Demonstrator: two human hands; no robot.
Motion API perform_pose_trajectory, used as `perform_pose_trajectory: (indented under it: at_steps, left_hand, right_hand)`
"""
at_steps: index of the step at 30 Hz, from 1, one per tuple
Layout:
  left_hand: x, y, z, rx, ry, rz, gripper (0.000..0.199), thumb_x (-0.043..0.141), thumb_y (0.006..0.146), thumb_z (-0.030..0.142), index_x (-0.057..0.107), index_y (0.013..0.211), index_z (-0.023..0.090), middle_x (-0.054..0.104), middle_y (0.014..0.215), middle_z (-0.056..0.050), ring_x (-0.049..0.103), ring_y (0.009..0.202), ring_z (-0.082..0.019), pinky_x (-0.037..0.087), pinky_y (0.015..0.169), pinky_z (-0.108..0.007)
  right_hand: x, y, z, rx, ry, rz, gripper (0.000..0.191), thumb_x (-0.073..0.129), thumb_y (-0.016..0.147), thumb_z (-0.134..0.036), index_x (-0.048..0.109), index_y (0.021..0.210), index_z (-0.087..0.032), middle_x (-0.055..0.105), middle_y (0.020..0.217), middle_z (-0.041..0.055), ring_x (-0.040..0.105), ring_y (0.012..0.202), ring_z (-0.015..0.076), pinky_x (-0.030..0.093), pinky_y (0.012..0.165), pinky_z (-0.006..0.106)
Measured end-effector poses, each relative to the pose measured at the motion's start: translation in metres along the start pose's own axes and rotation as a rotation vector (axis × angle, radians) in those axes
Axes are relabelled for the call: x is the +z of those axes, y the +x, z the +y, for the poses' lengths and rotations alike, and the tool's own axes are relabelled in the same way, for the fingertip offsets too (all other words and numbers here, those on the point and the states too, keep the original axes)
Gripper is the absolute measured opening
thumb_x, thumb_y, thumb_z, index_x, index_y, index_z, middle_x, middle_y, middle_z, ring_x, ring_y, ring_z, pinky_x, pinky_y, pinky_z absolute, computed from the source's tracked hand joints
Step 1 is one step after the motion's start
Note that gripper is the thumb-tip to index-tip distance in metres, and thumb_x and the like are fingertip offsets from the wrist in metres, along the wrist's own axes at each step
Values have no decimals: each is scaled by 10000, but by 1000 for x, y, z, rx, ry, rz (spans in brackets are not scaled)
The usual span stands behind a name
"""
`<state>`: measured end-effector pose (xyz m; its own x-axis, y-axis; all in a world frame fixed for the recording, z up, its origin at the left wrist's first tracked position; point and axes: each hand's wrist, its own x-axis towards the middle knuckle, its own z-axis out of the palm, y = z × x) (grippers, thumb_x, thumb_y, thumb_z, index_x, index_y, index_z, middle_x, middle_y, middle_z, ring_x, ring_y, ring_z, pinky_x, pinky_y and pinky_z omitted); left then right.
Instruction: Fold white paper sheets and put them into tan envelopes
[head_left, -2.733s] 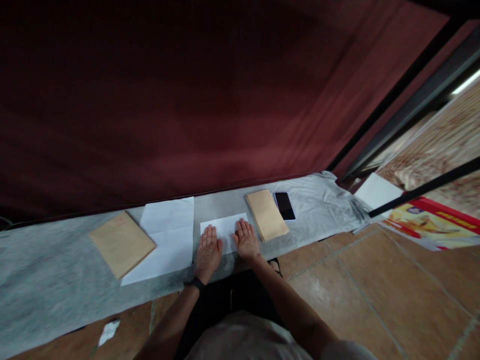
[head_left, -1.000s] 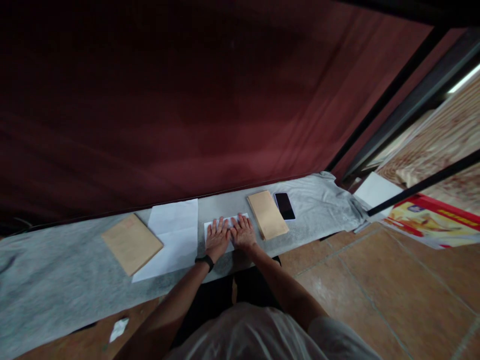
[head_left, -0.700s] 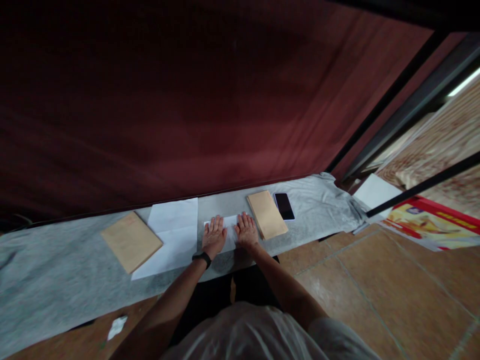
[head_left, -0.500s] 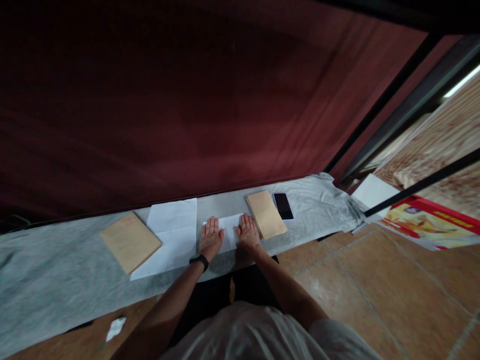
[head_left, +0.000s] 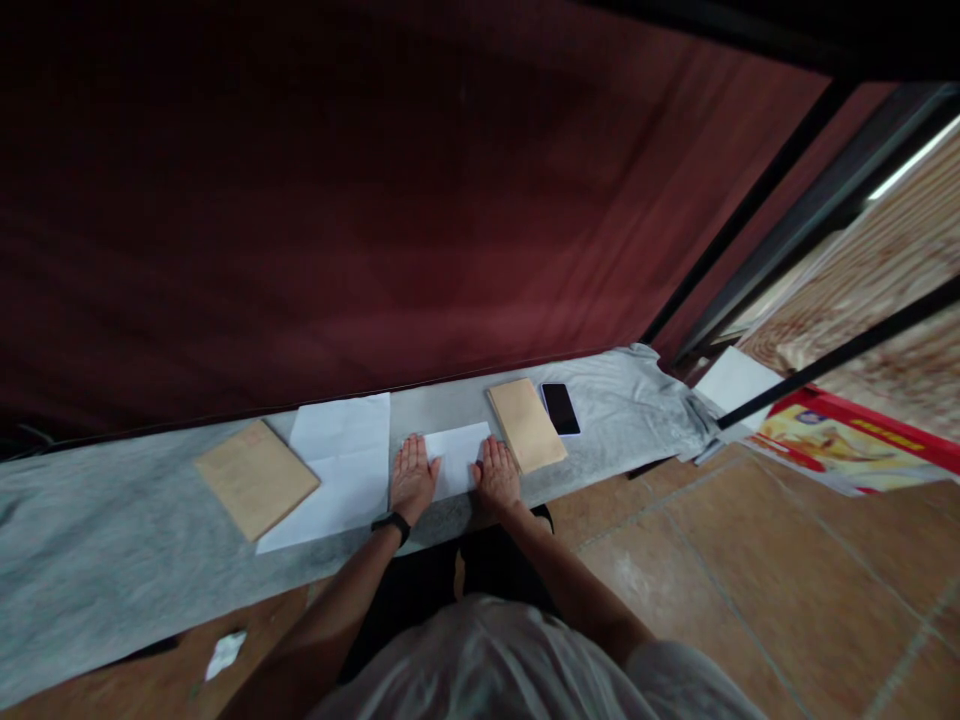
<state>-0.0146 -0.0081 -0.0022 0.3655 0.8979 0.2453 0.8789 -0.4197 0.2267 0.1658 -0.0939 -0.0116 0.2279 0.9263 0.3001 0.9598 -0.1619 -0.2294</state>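
A folded white sheet of paper (head_left: pixel 457 459) lies on the grey cloth between my two hands. My left hand (head_left: pixel 413 478) rests flat at the sheet's left end, fingers stretched out, a dark band on the wrist. At the right end my right hand (head_left: pixel 497 477) lies flat too, its fingers extended. Just right of it is a stack of brown envelopes (head_left: pixel 529 425). Larger white sheets (head_left: pixel 341 465) are spread to the left of my left hand. A second brown envelope stack (head_left: pixel 259 479) partly covers them.
A phone (head_left: pixel 560 409) lies beyond the right envelopes. Grey cloth (head_left: pixel 112 540) covers the long narrow surface, which meets a dark red panel (head_left: pixel 450 250) at the back. A red and yellow box (head_left: pixel 847 440) stands at the right. Crumpled white paper (head_left: pixel 225 654) is on the tiled floor.
My left hand has slid left along the folded sheet, so the gap between my hands is wider. My right hand stays at the right end. The view has shifted slightly.
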Motion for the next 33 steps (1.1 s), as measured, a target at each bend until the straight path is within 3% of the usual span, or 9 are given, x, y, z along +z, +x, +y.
perform_pose_trajectory:
  at_steps: [4,7,13,19,25,33]
  left_hand:
    - [-5,-4,1,-5,-4,-14,669,311,1001,406,366,1498,-38,373,1568,-258,293,1501,-337,271,1213,-518]
    - [-13,-16,7,15,-2,-17,644,306,1006,388,352,1520,2,368,1582,-226,264,1515,-314,248,1225,-516]
    - [-26,-61,29,312,-45,-198,562,329,1014,357,396,1533,152,385,1601,-101,265,1521,-237,248,1244,-460]
    - [-28,-84,29,364,-42,-245,532,323,1022,352,450,1503,162,441,1567,-102,358,1481,-229,274,1237,-449]
    - [-33,-67,32,353,-36,-270,526,328,1024,381,469,1490,180,449,1563,-89,338,1490,-239,257,1233,-472]
    - [-29,1,37,225,-5,-282,536,313,1017,337,427,1510,162,399,1593,-104,309,1501,-238,206,1233,-456]
  right_hand:
    - [-10,-26,2,-16,-3,6,585,399,1032,-366,391,1514,-36,459,1534,208,412,1428,303,340,1161,462]
    - [-20,-46,3,-29,28,4,576,402,1033,-356,374,1532,-70,456,1540,191,399,1441,299,332,1168,480]
    - [-41,-69,-10,-225,115,-128,548,469,1026,-355,373,1547,-210,402,1593,95,356,1474,254,308,1196,469]
    - [-46,-75,-16,-273,126,-175,548,484,1022,-356,388,1539,-200,412,1585,104,357,1473,266,294,1205,495]
    - [-46,-77,-13,-274,124,-173,532,469,1025,-319,392,1536,-191,414,1584,109,356,1473,277,290,1202,508]
    - [-44,-77,-12,-282,109,-171,614,505,1009,-358,316,1573,-206,387,1598,104,367,1468,278,275,1208,496]
